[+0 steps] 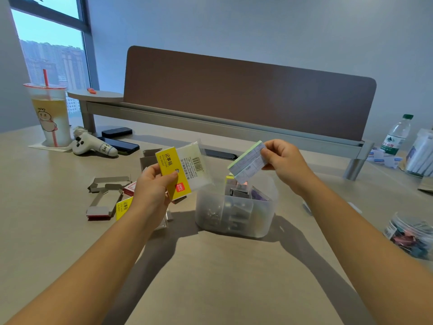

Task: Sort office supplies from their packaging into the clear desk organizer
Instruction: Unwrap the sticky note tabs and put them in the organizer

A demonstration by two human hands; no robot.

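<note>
My left hand [152, 186] grips a yellow-and-clear sticky-note wrapper [185, 170], held up left of the organizer. A green-edged pad of sticky notes [248, 161] is pinched in my right hand [284, 160], tilted above the far side of the clear desk organizer [262, 221]. The organizer stands on the desk between my forearms. Its compartments hold metal clips, dark boxes and a yellow pad.
Opened cardboard boxes [105, 193] and another yellow wrapper [123, 206] lie at the left. A drink cup [50, 113], plush toy [93, 145] and two phones [119, 137] sit far left. A jar of coloured binder clips [412, 235] and a water bottle [397, 134] stand right.
</note>
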